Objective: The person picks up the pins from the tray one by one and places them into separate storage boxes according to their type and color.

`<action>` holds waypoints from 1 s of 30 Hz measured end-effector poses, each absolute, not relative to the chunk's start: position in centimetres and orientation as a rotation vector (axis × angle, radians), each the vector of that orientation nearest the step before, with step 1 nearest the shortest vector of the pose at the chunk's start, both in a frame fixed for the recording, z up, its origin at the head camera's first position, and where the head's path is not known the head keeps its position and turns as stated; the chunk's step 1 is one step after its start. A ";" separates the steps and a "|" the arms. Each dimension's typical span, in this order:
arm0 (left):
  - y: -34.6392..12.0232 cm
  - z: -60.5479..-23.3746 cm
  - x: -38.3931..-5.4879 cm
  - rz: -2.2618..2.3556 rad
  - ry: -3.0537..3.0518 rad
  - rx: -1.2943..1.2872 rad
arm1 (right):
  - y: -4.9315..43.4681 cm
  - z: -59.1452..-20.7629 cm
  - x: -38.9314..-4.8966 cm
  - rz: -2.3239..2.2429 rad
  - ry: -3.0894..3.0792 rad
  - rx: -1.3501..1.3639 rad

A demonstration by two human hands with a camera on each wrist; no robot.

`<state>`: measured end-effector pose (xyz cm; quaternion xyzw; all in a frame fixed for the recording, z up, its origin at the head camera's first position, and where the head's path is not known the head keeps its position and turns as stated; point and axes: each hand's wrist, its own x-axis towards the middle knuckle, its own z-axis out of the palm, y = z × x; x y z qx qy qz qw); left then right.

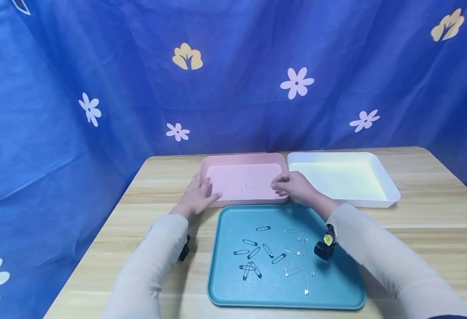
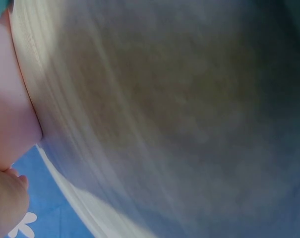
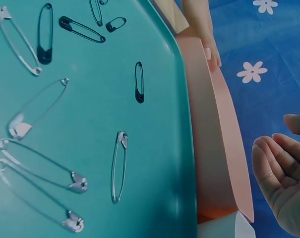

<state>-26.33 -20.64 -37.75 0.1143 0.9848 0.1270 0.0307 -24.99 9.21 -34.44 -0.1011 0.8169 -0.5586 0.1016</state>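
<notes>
My left hand (image 1: 194,196) rests on the left rim of the pink tray (image 1: 244,160), fingers spread. Over that tray's front right corner hovers my right hand (image 1: 293,185); the right wrist view shows its fingers loosely bent, thumb apart, nothing between them. One silver safety pin (image 1: 249,187) lies inside the pink tray. In front, the teal tray (image 1: 227,221) carries black safety pins (image 1: 268,250) mostly on its left half and silver safety pins (image 3: 119,167) on its right. The left wrist view shows mostly tabletop, with part of the left hand (image 2: 8,203) at its edge.
A white tray (image 1: 390,195) stands at the back right, beside the pink one. All three trays sit on a wood-grain table (image 1: 437,217). Behind hangs a blue curtain (image 1: 233,106) with flower prints. Small silver pieces (image 1: 312,273) lie among the pins.
</notes>
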 end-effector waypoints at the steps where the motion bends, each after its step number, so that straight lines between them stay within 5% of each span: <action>1: -20.6 -37.8 -26.3 0.388 3.036 0.356 | 9.4 -34.5 -24.8 -1.643 2.417 -0.308; 30: -20.7 -37.9 -26.6 0.386 3.028 0.369 | 12.8 -35.7 -21.3 -1.468 2.330 -0.472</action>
